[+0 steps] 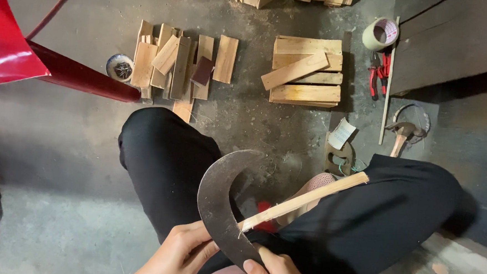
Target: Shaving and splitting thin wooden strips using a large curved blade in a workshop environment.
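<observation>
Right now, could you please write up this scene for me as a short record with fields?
Setting: grey concrete floor, seen from above by a seated person in black trousers
Left hand: at the lower part of a curved sickle blade
Right hand: at the blade's lower end
Wooden stick: near end against the blade, lying across the right knee
Floor, middle: loose wooden slats, stacked planks
Floor, right: tape roll, red pliers, hammer
Left: red chair
</observation>
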